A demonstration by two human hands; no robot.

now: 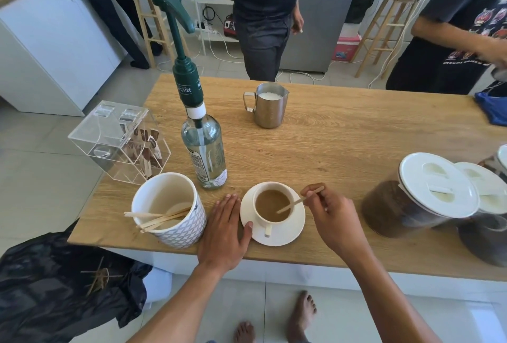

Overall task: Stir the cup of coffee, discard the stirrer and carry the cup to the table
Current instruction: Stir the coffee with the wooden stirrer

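Note:
A white cup [264,219] of light brown coffee stands on a white saucer [295,228] near the front edge of the wooden counter [343,145]. My right hand [333,218] pinches a thin wooden stirrer [295,203] whose lower end dips into the coffee. My left hand [225,228] lies flat on the counter just left of the saucer, its thumb touching the saucer's rim, holding nothing.
A patterned holder [175,228] with spare stirrers stands left of my left hand. Behind it are a syrup pump bottle [204,150], an acrylic box [120,139] and a steel milk jug [270,108]. Lidded jars [419,197] stand right. A black bin bag [60,282] with used stirrers sits lower left. People stand beyond the counter.

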